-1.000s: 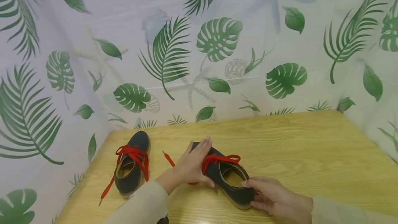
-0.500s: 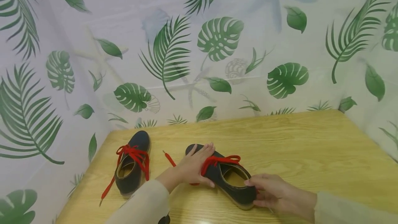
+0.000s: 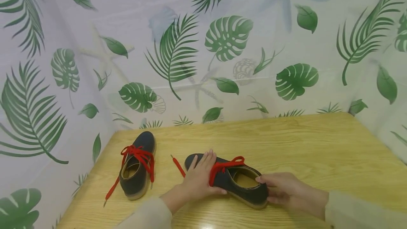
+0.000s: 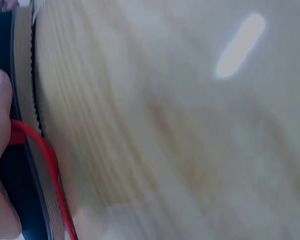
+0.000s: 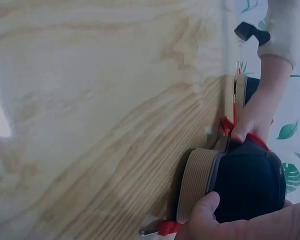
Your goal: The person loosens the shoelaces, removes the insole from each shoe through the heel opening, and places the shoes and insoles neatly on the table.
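A dark navy shoe (image 3: 251, 194) with a red lace (image 3: 222, 165) lies slanted on the table, toe to the left and heel to the right. My left hand (image 3: 200, 177) holds it across the forefoot, fingers over the top and thumb along the near side. In the left wrist view, that thumb rests on the dark upper above the ribbed tan sole (image 4: 25, 65). My right hand (image 3: 292, 190) grips the heel, with fingertips at the collar and on the back. Seen in the right wrist view, its thumb presses the heel (image 5: 250, 182) just above the sole.
A matching navy shoe (image 3: 137, 183) with a bowed red lace stands at the left of the wooden table (image 3: 305, 144). A loose red lace end (image 3: 178, 165) lies between the shoes. Leaf-printed cloth (image 3: 190, 45) rises behind the table and at both sides.
The shoe between my hands has turned to lie more crosswise, its toe moving left and nearer, its heel right and slightly away. Both hands have moved with it. The head view has shifted slightly.
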The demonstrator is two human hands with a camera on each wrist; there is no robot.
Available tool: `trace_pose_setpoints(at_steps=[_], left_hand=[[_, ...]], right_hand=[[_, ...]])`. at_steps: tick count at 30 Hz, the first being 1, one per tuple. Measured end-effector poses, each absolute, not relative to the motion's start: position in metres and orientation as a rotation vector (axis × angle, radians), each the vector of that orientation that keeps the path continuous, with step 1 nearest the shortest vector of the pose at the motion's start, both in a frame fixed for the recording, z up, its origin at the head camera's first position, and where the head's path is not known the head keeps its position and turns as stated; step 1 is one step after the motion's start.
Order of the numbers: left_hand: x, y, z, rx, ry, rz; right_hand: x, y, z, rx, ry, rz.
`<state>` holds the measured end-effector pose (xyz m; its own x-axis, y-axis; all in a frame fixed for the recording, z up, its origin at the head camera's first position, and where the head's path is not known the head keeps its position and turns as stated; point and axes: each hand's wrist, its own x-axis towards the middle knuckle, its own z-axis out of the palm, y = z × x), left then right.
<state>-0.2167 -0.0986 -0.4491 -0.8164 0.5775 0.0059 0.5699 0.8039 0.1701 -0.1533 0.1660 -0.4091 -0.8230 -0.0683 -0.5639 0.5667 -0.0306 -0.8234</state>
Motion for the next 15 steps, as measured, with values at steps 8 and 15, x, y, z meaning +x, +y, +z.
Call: trace_pose_setpoints(at_steps=[8,15], left_hand=[[-0.196,-0.089,-0.448,0.753,2.997,0.288],[-0.187,-0.083,-0.447,0.655,3.025,0.314]], right_hand=[[-0.163,0.173,-0.407,0.550,1.837,-1.882],[-0.167,0.176,-0.407,0.573,1.815,-1.906]])
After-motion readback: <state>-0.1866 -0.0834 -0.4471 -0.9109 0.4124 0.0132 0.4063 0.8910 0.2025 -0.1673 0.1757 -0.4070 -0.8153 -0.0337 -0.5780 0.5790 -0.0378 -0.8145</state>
